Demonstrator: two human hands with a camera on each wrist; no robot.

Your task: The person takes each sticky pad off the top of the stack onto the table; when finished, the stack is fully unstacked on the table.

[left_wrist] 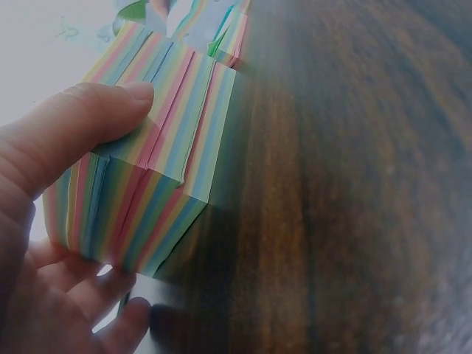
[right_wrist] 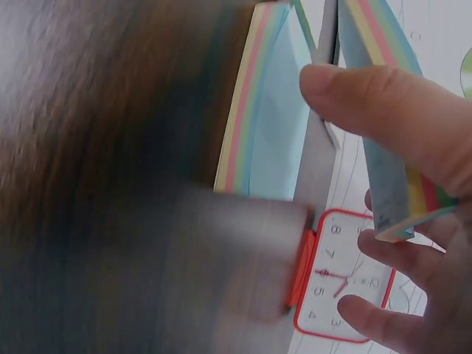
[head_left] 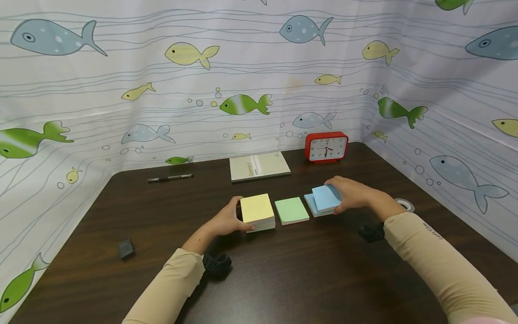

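Dark counter [head_left: 299, 270]: left fingers [left_wrist: 107, 295] clasp the yellow-topped stack [head_left: 256, 208], right fingers [right_wrist: 398, 254] pinch an upper blue pad [head_left: 325, 198] above a lower blue pad [right_wrist: 276, 118], green pad [head_left: 291, 210] mid-row! Slack pressure could shear the stack or drop the upper blue pad.

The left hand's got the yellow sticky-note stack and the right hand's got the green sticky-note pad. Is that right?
Not quite: the right hand has a blue sticky-note pad, not the green sticky-note pad. The head view shows it. The left hand does have the yellow sticky-note stack.
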